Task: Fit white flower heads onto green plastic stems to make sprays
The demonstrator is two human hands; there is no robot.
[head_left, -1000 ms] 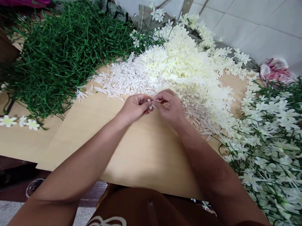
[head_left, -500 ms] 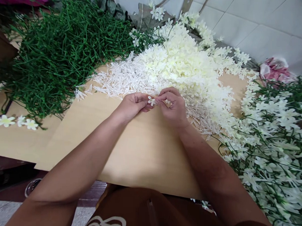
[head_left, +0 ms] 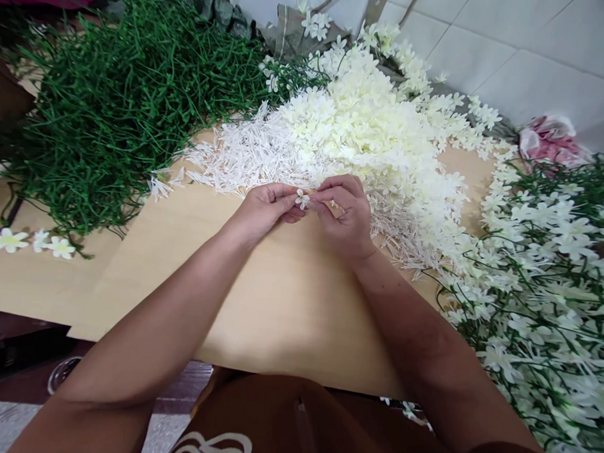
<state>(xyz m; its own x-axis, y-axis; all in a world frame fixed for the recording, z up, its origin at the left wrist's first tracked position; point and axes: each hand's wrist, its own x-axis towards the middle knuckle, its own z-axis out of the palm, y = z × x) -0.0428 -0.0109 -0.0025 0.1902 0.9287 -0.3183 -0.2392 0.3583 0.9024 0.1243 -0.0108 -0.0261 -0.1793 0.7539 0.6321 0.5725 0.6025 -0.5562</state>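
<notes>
A small white artificial flower (head_left: 301, 199) is between my two hands, above the far part of the tan board (head_left: 285, 294). My left hand (head_left: 274, 208) pinches it from the left, thumb against fingers. From the right, my right hand (head_left: 345, 208) is closed with its fingertips at the same flower; a bit of pale yellow-white shows inside its curled fingers. Just beyond the hands lie a heap of thin white stamen pieces (head_left: 259, 151) and a big pile of cream-white flower heads (head_left: 362, 117).
Green plastic stems (head_left: 141, 93) form a large heap at the back left. Finished-looking white flowers on green stems (head_left: 550, 309) pile up on the right. A few loose flowers (head_left: 9, 240) lie at the left. A tiled wall (head_left: 504, 37) and a pink-white bag (head_left: 553, 142) stand behind.
Hardly anything differs. The flower has turned slightly between my fingertips, and both hands stay in the same place.
</notes>
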